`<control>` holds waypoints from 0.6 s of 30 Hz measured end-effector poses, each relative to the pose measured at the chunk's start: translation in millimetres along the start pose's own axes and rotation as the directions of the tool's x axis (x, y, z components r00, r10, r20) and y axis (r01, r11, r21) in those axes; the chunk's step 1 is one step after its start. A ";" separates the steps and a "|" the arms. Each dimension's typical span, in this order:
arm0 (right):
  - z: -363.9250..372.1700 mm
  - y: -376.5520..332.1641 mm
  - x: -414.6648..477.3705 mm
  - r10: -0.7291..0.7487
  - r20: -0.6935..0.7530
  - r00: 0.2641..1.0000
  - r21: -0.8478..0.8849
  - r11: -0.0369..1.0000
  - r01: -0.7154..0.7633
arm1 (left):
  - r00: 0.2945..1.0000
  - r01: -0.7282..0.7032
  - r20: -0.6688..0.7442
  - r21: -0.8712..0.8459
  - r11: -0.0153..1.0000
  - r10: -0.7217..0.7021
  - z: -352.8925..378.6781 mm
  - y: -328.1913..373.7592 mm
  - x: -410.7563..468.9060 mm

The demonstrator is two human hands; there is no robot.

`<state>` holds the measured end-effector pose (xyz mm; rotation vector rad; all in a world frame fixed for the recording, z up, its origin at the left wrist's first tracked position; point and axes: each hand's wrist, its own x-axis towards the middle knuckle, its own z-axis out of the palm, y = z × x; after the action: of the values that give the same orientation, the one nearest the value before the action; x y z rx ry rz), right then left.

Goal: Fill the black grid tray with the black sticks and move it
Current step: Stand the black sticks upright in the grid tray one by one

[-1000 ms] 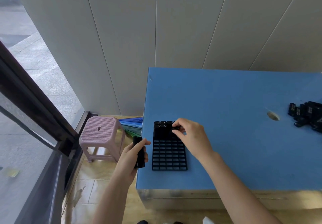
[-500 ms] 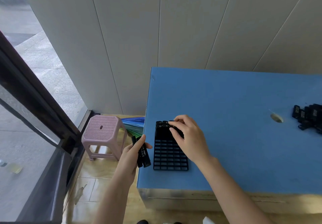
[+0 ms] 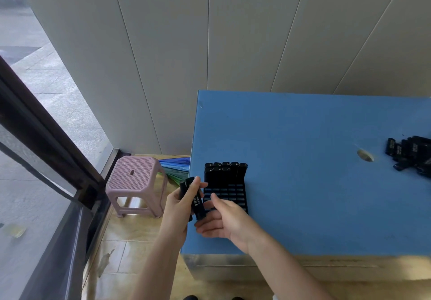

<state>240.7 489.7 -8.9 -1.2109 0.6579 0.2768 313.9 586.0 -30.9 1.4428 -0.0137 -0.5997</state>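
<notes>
At the near-left corner of the blue table (image 3: 303,183) sits the black grid tray (image 3: 225,188); sticks stand only in its far two rows, the cells nearer empty. Just left of it, the left hand (image 3: 179,208) clamps black sticks (image 3: 194,198); the right hand (image 3: 224,220) opens beneath them. They look light, rigid and smooth: best pinched mid-shaft.

- looks like a makeshift work corner, not a proper workshop
- plain panel wall (image 3: 210,42) at 12 o'clock
- blue-topped table (image 3: 314,183) at 3
- pink plastic stool (image 3: 135,178) and glass door (image 3: 35,183) at 9
</notes>
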 end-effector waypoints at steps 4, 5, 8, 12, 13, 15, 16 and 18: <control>-1.5 1.6 1.6 0.068 0.046 0.997 0.167 0.983 -0.075 | 0.999 -0.035 0.038 0.007 0.999 0.034 2.3 0.4 0.1; -2.4 2.9 2.9 0.064 0.043 0.997 0.194 0.978 -0.071 | 0.998 -0.039 0.053 0.008 0.999 0.039 2.9 0.4 -0.1; -10.1 5.0 5.6 0.013 -0.019 1.000 0.276 0.961 -0.007 | 0.994 -0.043 0.100 0.050 0.998 0.038 0.9 -0.6 -0.1; -29.7 1.6 5.9 -0.158 -0.209 0.965 0.030 0.985 0.168 | 0.991 0.023 0.128 0.061 0.998 -0.031 -2.3 -3.2 1.7; -35.9 0.3 6.2 -0.228 -0.248 0.942 -0.077 0.973 0.216 | 0.991 0.053 0.122 0.065 0.996 -0.060 -2.3 -3.9 1.8; -47.6 -3.6 5.2 -0.360 -0.303 0.882 -0.230 0.926 0.299 | 0.988 0.108 0.104 0.059 0.992 -0.114 -3.5 -5.2 2.5; -54.0 -5.4 5.1 -0.429 -0.320 0.845 -0.319 0.888 0.330 | 0.987 0.124 0.096 0.037 0.992 -0.127 -4.8 -5.6 3.1; -66.0 -9.5 4.8 -0.568 -0.328 0.755 -0.555 0.762 0.332 | 0.986 0.144 0.085 -0.010 0.990 -0.143 -7.1 -5.6 5.0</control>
<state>228.4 424.6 -17.5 -1.9056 0.7050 -0.3351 318.6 590.6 -38.9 1.4095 0.0288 -0.7771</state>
